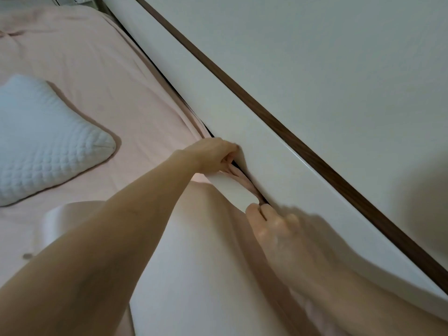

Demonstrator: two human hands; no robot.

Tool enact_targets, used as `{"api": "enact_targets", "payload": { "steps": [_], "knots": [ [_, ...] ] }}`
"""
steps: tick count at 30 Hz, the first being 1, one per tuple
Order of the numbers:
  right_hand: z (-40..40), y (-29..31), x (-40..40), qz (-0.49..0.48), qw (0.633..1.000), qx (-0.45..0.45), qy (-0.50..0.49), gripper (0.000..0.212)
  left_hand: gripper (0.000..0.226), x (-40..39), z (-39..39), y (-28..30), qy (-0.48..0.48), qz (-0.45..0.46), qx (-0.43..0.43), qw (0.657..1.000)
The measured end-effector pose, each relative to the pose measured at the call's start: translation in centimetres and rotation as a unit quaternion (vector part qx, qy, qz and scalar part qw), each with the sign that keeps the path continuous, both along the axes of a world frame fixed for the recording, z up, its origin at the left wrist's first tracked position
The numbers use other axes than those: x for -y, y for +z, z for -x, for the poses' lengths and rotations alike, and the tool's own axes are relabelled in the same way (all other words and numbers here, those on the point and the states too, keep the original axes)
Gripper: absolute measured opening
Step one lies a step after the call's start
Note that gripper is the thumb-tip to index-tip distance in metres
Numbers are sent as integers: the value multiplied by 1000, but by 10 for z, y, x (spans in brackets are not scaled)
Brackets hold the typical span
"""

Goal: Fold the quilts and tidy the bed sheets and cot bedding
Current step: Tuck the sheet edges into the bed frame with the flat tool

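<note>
While tucking pink sheet (135,112) beside headboard (278,151): left hand (213,154) pinching sheet edge, right hand (274,229) blurred, grip unclear. Risk: bunching, uneven pull.

A white headboard panel (242,112) runs diagonally from upper left to lower right. A dark wood trim strip (266,117) lies along the panel's upper edge. Beyond the strip, a plain off-white wall (339,57) fills the upper right. Lighting is dim and even; a soft shadow falls on the wall's right side.
</note>
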State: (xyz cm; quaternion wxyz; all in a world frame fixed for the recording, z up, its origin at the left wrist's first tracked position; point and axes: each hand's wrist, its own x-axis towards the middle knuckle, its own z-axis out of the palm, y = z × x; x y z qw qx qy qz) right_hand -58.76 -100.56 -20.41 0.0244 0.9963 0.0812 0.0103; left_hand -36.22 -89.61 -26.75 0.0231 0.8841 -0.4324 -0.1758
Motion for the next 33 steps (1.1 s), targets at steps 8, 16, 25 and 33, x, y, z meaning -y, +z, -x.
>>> {"api": "enact_targets", "payload": {
  "steps": [8, 16, 25, 33],
  "knots": [
    [-1, -17, -9, 29, 994, 83, -60, 56, 15, 15, 7, 14, 7, 10, 79, 997],
    [-59, -53, -44, 8, 985, 50, -166, 27, 14, 16, 13, 14, 56, 86, 26, 994],
    [-154, -63, -44, -175, 963, -68, -195, 32, 24, -28, 9, -3, 226, 101, 29, 968],
    [-123, -49, -10, -66, 970, -162, -168, 32, 74, -52, 11, -25, 363, -18, -97, 927]
  ]
}}
